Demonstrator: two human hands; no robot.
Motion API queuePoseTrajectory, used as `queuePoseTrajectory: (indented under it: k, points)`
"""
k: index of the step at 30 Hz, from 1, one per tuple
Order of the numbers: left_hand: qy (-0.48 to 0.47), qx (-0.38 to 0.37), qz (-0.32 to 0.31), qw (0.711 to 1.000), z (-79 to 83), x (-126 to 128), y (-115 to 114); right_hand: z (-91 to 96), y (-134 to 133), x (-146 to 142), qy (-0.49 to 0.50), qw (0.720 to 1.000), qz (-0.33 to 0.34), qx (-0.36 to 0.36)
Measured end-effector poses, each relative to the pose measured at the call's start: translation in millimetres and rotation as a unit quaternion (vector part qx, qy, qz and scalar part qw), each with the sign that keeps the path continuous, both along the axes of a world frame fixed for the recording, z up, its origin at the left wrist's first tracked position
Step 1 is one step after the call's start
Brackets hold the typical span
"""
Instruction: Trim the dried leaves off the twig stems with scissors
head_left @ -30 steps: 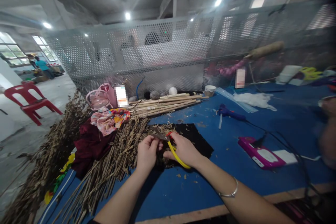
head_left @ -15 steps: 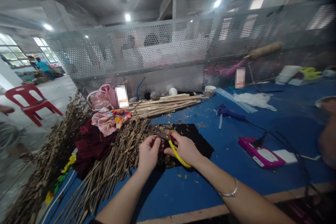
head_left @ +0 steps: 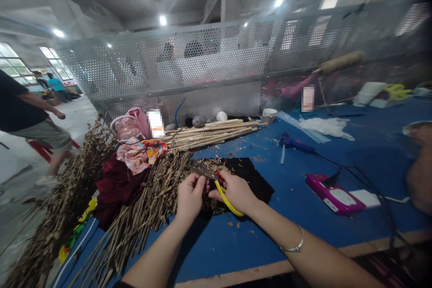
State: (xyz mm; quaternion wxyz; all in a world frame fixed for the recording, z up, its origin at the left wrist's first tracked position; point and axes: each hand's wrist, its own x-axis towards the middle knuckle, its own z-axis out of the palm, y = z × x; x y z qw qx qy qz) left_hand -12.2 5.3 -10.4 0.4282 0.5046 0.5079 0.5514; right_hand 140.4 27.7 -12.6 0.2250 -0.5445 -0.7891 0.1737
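My right hand (head_left: 236, 192) grips yellow-handled scissors (head_left: 227, 198), whose dark blades point left over my left hand. My left hand (head_left: 191, 194) is closed in a pinch just below the blades; what lies between its fingers is too small or hidden to name. Under and beside both hands spreads a heap of dry brown leaves (head_left: 175, 168), partly on a black cloth (head_left: 254, 182). Dried stems (head_left: 126, 229) run from the heap toward the front left of the table.
Bundled pale sticks (head_left: 209, 137) lie behind the heap. A glue gun (head_left: 297, 145) and a magenta device (head_left: 334, 195) with cables occupy the right of the blue table (head_left: 216, 256). A maroon cloth (head_left: 118, 184) is at left. A person (head_left: 30, 112) walks past a red chair beyond the table.
The person at the far left has come into view, now covering most of the red chair. My hands and the scissors have barely shifted.
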Motion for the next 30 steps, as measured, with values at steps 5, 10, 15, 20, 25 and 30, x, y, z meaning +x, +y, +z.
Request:
queuePoseTrajectory:
  k: [5,10,15,20,25,30]
  points:
    - [-0.023,-0.011,0.006,1.000,-1.4,-0.8,1.6,2.1,1.1,0.1,-0.010,1.000,-0.003,-0.004]
    - [-0.020,-0.002,0.005,1.000,-1.5,-1.6,2.9,2.4,0.4,0.9,-0.009,0.999,0.027,0.021]
    - [0.002,0.005,-0.001,1.000,-3.2,-2.1,3.0,4.7,-0.6,2.1,-0.012,0.999,0.035,0.021]
    - [0.009,-0.004,0.002,1.000,-4.1,-3.2,3.5,7.4,-0.8,2.9,-0.025,0.999,0.024,0.011]
    - [0.043,0.002,0.008,0.999,-4.1,-4.4,4.1,5.3,1.1,3.0,-0.027,0.999,0.014,0.015]
    - [0.214,0.027,0.048,0.975,1.1,-11.6,5.3,0.8,11.4,9.8,0.028,1.000,-0.004,0.014]
